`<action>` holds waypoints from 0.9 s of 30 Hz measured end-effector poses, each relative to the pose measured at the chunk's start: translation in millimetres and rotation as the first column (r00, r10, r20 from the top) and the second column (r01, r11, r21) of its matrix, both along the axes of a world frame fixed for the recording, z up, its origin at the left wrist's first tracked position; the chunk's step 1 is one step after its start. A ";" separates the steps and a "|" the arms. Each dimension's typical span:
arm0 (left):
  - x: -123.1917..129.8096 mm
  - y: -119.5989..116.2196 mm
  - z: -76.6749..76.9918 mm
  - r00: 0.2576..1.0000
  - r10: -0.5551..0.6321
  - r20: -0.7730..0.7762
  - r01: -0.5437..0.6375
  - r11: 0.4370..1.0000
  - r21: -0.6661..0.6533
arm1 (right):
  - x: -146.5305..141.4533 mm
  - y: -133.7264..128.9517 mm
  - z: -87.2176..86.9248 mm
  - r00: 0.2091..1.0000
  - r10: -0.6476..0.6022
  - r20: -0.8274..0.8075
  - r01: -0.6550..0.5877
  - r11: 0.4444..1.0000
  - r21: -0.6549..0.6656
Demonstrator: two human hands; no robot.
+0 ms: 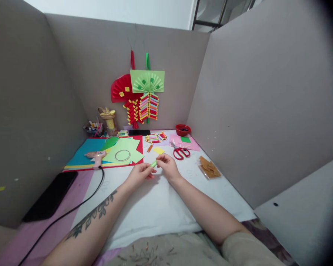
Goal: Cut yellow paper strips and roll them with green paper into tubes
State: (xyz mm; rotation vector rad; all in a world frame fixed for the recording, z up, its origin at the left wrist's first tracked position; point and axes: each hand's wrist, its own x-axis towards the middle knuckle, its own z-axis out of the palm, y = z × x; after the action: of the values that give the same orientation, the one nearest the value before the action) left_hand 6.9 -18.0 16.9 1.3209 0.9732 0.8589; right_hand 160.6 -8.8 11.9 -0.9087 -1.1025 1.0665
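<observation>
Between the fingertips of both hands is a small light-green paper roll (153, 163), held over the white table cover. My left hand (141, 173) pinches its near left end, with the fingers curled. At the other end, my right hand (167, 166) is closed on it with thumb and fingers. A yellow paper piece (158, 150) lies just beyond the hands, near a small orange-brown roll (150, 147). Red-handled scissors (180, 152) rest to the right of my right hand.
A pink glue gun (97, 157) with a black cord lies left on coloured paper sheets (127, 147). A bag of brown pieces (209, 168) and a red bowl (183, 129) stand right. Red and green paper fans (147, 81) hang on the back partition. A black tablet-like slab (51, 195) lies left.
</observation>
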 end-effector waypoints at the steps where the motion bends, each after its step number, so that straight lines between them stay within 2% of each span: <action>1: 0.3 -0.3 0.3 1.000 0.004 -0.003 -0.004 1.000 -0.011 | 0.4 0.4 0.3 1.000 -0.009 -0.012 0.009 1.000 0.002; 7: 1.0 -1.0 2.5 1.000 0.026 0.015 -0.026 0.998 -0.054 | 4.4 3.4 -0.8 0.999 0.026 -0.037 -0.026 1.000 -0.006; 12: -1.0 -1.2 5.5 0.999 0.023 0.045 -0.020 0.997 -0.070 | 7.5 3.7 -3.2 0.986 0.163 -0.040 -0.164 0.986 -0.026; 15: -1.1 -1.3 6.5 0.998 0.058 0.000 -0.058 0.998 0.010 | 6.5 3.0 -3.2 0.986 0.168 -0.026 -0.168 0.985 -0.026; 19: 0.2 0.2 4.4 0.986 0.164 -0.045 -0.154 0.974 0.165 | 1.8 1.5 -3.6 0.992 0.122 -0.020 -0.123 0.991 -0.045; 23: -0.3 1.9 3.8 0.960 0.265 -0.094 -0.236 0.941 0.242 | -3.4 -2.5 -3.6 0.991 0.132 -0.037 -0.134 0.989 -0.067; 27: -1.8 1.0 9.0 0.944 0.313 -0.106 -0.268 0.913 0.309 | -6.7 -7.0 -2.3 0.985 0.170 0.015 -0.167 0.976 -0.139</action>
State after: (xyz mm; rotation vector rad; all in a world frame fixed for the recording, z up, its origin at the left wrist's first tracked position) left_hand 5.1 -17.0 25.9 1.5322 1.2217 1.1777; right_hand 153.9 -15.7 9.6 -0.9533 -1.1549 1.2861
